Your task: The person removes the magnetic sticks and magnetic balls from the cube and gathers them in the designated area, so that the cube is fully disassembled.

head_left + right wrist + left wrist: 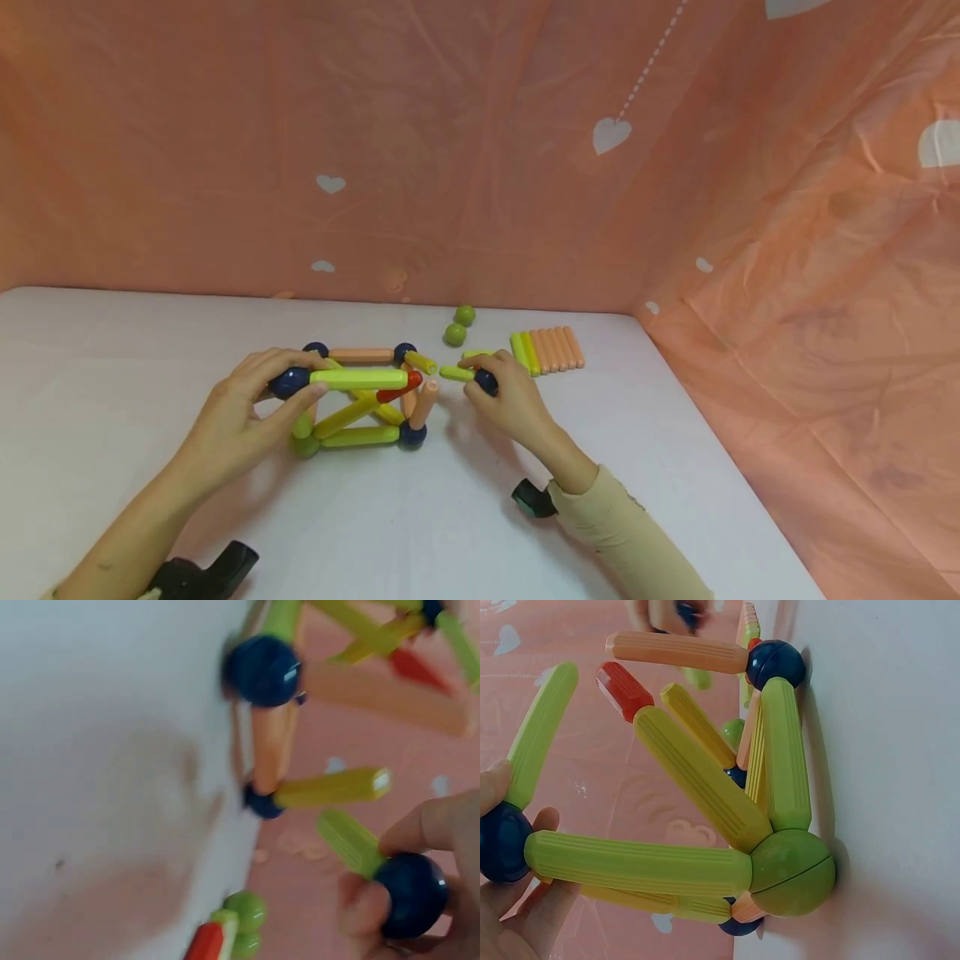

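- The right hand grasped a dark blue ball between thumb and fingers, with a short light-green stick jutting out of it.
- That stick's long axis ran toward 9 o'clock, its tip slanting down toward the table.
- At 9 o'clock of the tip, near but not touching, was the free end of a yellow stick, which stood up from the frame's far right corner ball.
- Around 8 o'clock of the tip, also apart, was the top of a peach stick, rising from the near right corner ball.
- The left hand, well off at 9 o'clock, had its thumb and fingers round another blue ball, the frame's raised corner; a long green stick reached from it toward 3 o'clock, roughly facing the right hand.
- The stick-and-ball frame sat between the hands; the right hand was nearer its two upright free ends.
- Inside it, a red-ended stick leaned from the green corner ball toward 2 o'clock.
- Farther out from the right hand, two loose green balls lay at about 11 o'clock, and a row of sticks at about 1 o'clock, on the white table.
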The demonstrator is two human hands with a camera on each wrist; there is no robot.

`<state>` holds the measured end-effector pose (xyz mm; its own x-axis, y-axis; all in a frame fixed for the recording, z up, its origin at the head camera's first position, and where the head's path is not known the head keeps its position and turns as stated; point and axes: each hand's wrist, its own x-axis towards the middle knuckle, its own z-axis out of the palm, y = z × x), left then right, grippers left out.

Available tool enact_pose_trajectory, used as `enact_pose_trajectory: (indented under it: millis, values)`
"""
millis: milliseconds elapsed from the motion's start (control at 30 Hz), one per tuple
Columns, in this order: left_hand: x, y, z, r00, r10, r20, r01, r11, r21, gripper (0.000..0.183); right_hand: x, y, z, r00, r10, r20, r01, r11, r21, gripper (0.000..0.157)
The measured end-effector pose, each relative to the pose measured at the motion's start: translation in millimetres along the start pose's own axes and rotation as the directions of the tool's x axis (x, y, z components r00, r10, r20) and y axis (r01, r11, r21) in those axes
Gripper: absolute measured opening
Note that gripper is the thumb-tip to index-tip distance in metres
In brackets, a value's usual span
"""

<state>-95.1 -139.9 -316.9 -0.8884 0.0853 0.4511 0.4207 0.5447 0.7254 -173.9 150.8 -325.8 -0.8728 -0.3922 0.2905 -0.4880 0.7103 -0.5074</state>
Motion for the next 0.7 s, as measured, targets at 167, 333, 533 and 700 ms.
enact_pose_trajectory:
  millis: [167,333,533,700]
  values:
    - [-0.1,0.4,-0.4,1.000,0.011,-0.009,-0.011,1.000,-0.002,0.020,-6,-13,-4.5,0.982,-0.155,-0.105,0.157,0.987,0.014,0.022]
    - [-0.2,-0.7,-0.4,1.000,0.009,-0.002,-0.009,1.000,-0.003,0.022,-7,-14,-3.6,0.968,-0.205,-0.145,0.208,0.978,0.005,0.021]
    - [-0.3,-0.5,-0.1,1.000,0.009,-0.001,-0.009,1.000,0.000,0.021,-8,-8,-4.8,0.960,-0.232,-0.155,0.240,0.970,0.035,0.021]
    - [-0.9,-0.7,-0.9,1.000,0.009,-0.009,-0.009,1.000,-0.001,0.021,-5,-2,-5.1,0.975,-0.206,-0.087,0.218,0.963,0.158,0.019]
